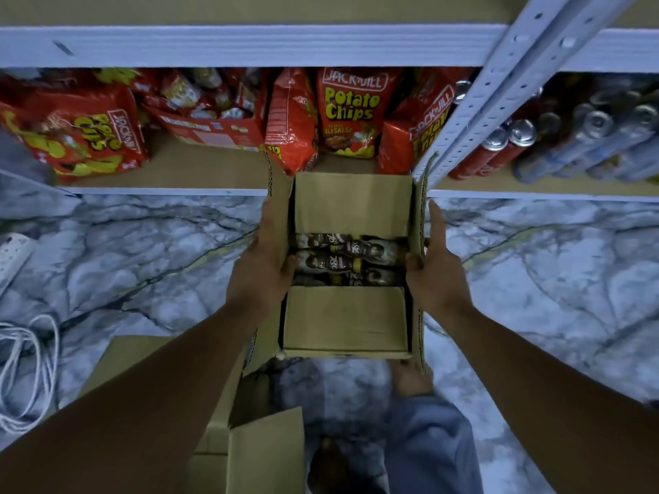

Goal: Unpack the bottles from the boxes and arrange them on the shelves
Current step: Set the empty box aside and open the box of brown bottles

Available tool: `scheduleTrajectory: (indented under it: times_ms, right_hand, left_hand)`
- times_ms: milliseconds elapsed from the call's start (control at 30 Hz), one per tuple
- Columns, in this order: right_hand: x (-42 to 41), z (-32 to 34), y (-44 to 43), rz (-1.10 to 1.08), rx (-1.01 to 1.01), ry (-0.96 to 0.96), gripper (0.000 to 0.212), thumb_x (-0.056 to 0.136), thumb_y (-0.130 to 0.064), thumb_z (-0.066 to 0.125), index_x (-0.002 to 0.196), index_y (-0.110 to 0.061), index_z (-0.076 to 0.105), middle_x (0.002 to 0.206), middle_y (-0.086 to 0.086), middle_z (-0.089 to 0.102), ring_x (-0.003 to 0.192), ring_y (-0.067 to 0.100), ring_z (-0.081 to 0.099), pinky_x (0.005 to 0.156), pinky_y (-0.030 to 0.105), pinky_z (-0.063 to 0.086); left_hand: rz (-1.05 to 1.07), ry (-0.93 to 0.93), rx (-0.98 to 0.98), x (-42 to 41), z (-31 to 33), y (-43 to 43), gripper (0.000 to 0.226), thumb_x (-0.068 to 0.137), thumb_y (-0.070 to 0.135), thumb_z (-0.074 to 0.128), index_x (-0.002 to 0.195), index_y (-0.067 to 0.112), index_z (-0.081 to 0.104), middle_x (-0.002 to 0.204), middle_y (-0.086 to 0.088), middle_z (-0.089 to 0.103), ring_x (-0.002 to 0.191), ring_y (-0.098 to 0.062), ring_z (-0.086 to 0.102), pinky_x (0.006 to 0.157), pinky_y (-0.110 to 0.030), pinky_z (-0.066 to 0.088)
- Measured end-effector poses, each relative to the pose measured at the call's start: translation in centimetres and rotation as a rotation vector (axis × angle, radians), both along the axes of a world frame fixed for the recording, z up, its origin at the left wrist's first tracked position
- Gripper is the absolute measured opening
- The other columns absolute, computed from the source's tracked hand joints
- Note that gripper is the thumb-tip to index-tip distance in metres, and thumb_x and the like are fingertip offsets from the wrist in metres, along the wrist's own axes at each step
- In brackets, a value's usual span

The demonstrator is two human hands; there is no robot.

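A small cardboard box (347,320) is held up in front of the low shelf (199,172). Its two inner flaps lie partly folded over the opening. Between them show several dark-labelled bottles (347,260) lying on their sides. My left hand (265,265) grips the box's left wall, thumb hooked over the edge into the opening. My right hand (437,265) grips the right wall, fingers stretched along the outside and thumb over the rim.
Red potato-chip bags (351,108) and a red carton fill the low shelf behind the box. Cans and bottles (585,137) stand right of the white upright post (499,90). A larger open carton (228,422) sits on the marbled floor below. A white cable (25,369) coils at left.
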State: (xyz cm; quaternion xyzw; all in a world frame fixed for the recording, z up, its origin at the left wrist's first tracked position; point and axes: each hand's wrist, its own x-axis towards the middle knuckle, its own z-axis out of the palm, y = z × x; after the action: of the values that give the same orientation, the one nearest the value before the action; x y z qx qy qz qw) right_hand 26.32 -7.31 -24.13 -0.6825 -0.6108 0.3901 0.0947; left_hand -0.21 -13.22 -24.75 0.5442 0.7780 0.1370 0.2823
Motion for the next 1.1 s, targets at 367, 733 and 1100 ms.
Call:
scheduleTrajectory:
  times_ms: [367,733,1100]
  right_hand:
    - [3.1,0.7,-3.6,0.036,-0.012,-0.123,0.088,0.101,-0.036,0.053,0.155,-0.05,-0.015,0.081,0.003,0.059,0.06,0.017,0.049,0.051,0.027,0.034]
    - [3.7,0.2,-3.2,-0.07,-0.039,-0.104,0.102,0.094,-0.018,0.055,0.152,-0.05,-0.023,0.078,0.009,0.064,0.065,0.029,0.059,0.062,0.041,0.055]
    - [6.2,0.6,-2.7,0.021,0.012,-0.092,0.1,0.093,-0.004,0.053,0.153,-0.052,-0.011,0.064,-0.002,0.051,0.065,0.034,0.055,0.059,0.038,0.047]
  left_hand:
    - [0.055,0.028,-0.039,0.7,-0.4,-3.0,0.101,0.097,0.014,0.056,0.156,0.041,-0.02,0.072,-0.006,0.058,0.06,-0.025,0.056,0.053,-0.036,0.043]
    - [0.136,0.078,-0.113,-0.3,0.5,-2.4,0.093,0.099,0.015,0.053,0.158,0.04,-0.015,0.066,-0.011,0.059,0.056,-0.028,0.057,0.05,-0.034,0.045]
    - [0.038,0.038,-0.111,0.2,2.9,-2.4,0.087,0.101,0.011,0.052,0.161,0.036,-0.006,0.058,-0.001,0.048,0.05,-0.021,0.048,0.047,-0.027,0.029]
